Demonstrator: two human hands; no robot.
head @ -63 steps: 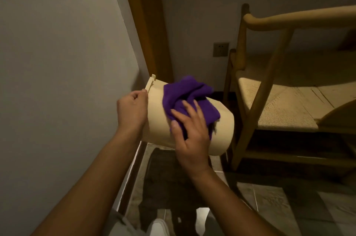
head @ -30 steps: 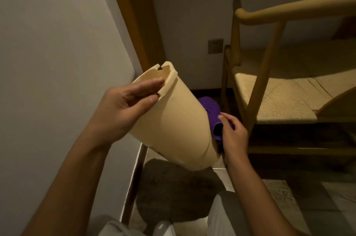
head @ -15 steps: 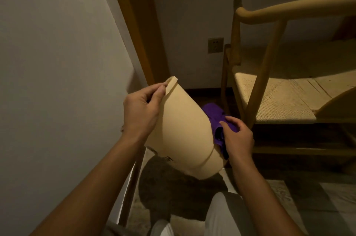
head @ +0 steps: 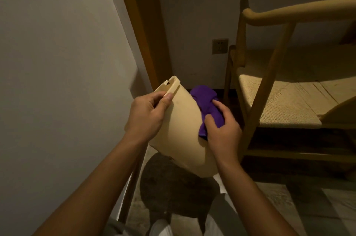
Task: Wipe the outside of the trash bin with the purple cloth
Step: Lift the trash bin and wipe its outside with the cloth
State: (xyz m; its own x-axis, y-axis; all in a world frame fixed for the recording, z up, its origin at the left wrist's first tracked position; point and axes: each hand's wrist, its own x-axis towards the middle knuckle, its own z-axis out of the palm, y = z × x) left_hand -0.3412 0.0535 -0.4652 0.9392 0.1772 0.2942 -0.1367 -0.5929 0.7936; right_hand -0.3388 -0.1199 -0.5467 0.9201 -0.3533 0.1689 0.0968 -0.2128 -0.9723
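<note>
A cream plastic trash bin [head: 183, 131] hangs tilted in the air, its rim at the upper left and its base pointing down to the right. My left hand [head: 146, 114] grips the rim, thumb on the outside. My right hand [head: 221, 131] is closed on a bunched purple cloth [head: 207, 104] and presses it against the bin's right outer wall. Part of the cloth is hidden behind the bin and under my fingers.
A wooden chair [head: 273, 89] with a woven seat stands close on the right. A pale wall [head: 57, 62] fills the left, with a wooden door frame [head: 142, 23] behind the bin. A wall socket [head: 220, 46] is low on the back wall. Dark floor lies below.
The bin turned from lying sideways to tilted with its base down. My right hand moved with the cloth from the bin's top to its right side, then slid upward along it.
</note>
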